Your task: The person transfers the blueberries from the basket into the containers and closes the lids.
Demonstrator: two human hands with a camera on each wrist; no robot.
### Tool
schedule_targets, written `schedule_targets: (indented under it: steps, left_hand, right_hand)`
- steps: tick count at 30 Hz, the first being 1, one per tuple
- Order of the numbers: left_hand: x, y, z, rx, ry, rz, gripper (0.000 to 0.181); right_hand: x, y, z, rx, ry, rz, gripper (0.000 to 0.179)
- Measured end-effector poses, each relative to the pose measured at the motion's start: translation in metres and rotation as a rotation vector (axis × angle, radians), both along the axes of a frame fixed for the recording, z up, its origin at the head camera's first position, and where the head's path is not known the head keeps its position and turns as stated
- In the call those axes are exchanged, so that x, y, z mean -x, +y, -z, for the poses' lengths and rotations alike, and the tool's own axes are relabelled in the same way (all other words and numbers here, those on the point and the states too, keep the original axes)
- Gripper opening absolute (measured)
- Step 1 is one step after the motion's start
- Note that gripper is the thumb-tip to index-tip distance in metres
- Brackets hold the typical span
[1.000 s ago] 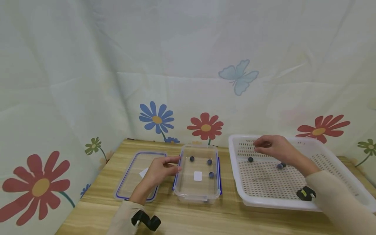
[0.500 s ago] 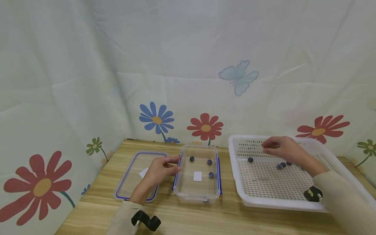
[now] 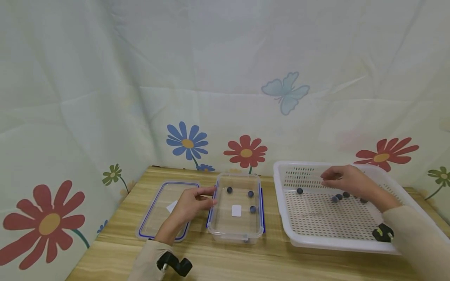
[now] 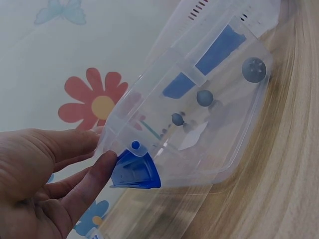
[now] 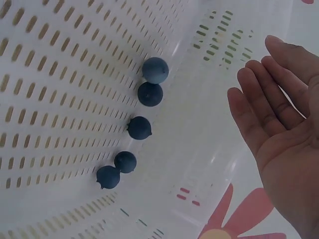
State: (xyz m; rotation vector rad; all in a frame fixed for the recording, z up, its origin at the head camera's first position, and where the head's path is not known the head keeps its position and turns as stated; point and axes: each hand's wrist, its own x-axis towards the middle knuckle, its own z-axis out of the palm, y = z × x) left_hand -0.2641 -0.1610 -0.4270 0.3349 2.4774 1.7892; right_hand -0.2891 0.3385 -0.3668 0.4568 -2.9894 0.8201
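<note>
My left hand (image 3: 190,203) holds the left edge of a clear plastic food container (image 3: 225,228), its fingers at the rim beside a blue latch (image 4: 134,172). Inside that container lie three blueberries (image 4: 205,98) and a small white label. My right hand (image 3: 348,181) hovers over a white perforated basket (image 3: 286,224), fingers slightly bent and nothing between them. In the right wrist view several blueberries (image 5: 139,128) lie in a loose row along the basket's floor edge, below and apart from the fingertips (image 5: 234,94). One more blueberry (image 3: 300,191) sits near the basket's left side.
A clear lid with a blue seal (image 3: 156,207) lies on the wooden table (image 3: 116,249), left of the container and partly behind my left arm. A flowered curtain (image 3: 225,97) hangs behind the table. The basket's raised rim (image 3: 346,248) stands right of the container.
My right hand has drifted right and slightly lower above the basket, uncovering more blueberries beneath it. The left hand and the container stay where they were.
</note>
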Motion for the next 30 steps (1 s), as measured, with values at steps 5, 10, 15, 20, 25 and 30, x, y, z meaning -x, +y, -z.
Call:
schedule_targets:
  steps: [5,10,15,20,25,30]
  left_hand:
    - [0.000,0.001,-0.001,0.004,0.003,-0.002,0.044]
    - [0.000,0.000,-0.001,0.009,-0.001,-0.005,0.044]
    - [-0.001,0.000,-0.001,0.006,-0.003,-0.007,0.044]
    - [-0.001,0.000,-0.001,0.005,-0.004,-0.006,0.044]
    - [-0.002,0.000,0.000,0.009,0.002,-0.002,0.044]
    - [-0.002,0.000,-0.001,0.005,0.002,-0.001,0.044]
  right_hand:
    - [0.000,0.006,0.002,-0.015,-0.012,0.004,0.035]
    - [0.000,0.012,0.005,-0.028,-0.031,0.010,0.033]
    - [0.002,0.017,0.008,-0.044,-0.046,0.003,0.029]
    - [0.005,0.021,0.013,-0.059,-0.061,-0.010,0.024]
    - [0.005,0.024,0.017,-0.080,-0.063,-0.035,0.023]
    - [0.004,0.027,0.020,-0.096,-0.071,-0.041,0.022]
